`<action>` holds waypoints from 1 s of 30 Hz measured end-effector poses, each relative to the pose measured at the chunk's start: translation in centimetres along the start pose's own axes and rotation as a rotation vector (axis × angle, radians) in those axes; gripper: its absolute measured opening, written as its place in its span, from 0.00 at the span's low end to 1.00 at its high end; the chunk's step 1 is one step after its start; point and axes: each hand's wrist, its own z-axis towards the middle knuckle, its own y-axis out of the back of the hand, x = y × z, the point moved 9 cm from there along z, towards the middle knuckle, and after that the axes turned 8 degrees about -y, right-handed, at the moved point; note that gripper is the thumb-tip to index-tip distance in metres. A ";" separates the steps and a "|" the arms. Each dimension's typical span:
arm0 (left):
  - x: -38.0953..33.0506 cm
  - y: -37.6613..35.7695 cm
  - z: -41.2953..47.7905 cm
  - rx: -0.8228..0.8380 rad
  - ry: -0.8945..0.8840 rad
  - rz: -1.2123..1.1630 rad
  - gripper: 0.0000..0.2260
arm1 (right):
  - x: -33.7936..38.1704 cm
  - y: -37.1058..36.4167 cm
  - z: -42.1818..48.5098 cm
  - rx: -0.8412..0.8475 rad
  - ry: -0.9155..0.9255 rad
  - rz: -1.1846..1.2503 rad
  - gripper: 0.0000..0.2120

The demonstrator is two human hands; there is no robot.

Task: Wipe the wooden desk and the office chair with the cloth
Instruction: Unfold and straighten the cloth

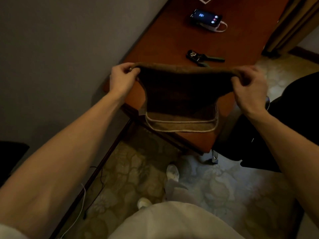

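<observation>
A brown cloth (181,94) with a pale corded edge is stretched between both hands above the near end of the wooden desk (169,38). My left hand (123,78) pinches its upper left corner. My right hand (248,83) grips its upper right corner. The cloth hangs folded, its lower edge resting on the desk near the front edge. A black office chair (283,121) stands to the right of the desk, partly behind my right forearm.
On the desk lie a lit phone (205,17) on a white charger with a cable, and a black hand tool (203,58). A grey wall (60,49) runs along the left. Cables (82,202) trail on the patterned carpet by the baseboard. My shoes stand below the desk end.
</observation>
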 end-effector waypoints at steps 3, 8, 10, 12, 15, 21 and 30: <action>3.0 -2.2 -1.0 0.116 0.085 -0.018 0.09 | -3.0 -3.1 -1.5 0.173 0.092 -0.201 0.11; 9.0 -4.8 -5.0 0.312 0.164 0.029 0.13 | -7.6 -7.6 -5.5 0.511 0.232 -0.524 0.22; 12.0 -5.5 -6.8 0.364 0.248 0.107 0.15 | -9.1 -8.9 -6.5 0.641 0.226 -0.568 0.25; 15.1 -5.6 -8.4 0.376 0.363 0.188 0.16 | -9.9 -9.3 -6.6 0.674 0.142 -0.574 0.20; 18.2 -4.5 -8.6 0.208 0.513 0.196 0.18 | -11.9 -9.5 -4.7 0.559 -0.118 -0.495 0.14; 20.3 -8.0 -7.4 0.181 0.756 -0.171 0.38 | -15.4 -11.3 -3.7 0.457 -0.818 -0.053 0.33; 20.7 -8.9 -7.6 0.235 0.840 -0.101 0.22 | -12.3 -15.3 -4.5 0.545 -0.964 0.202 0.21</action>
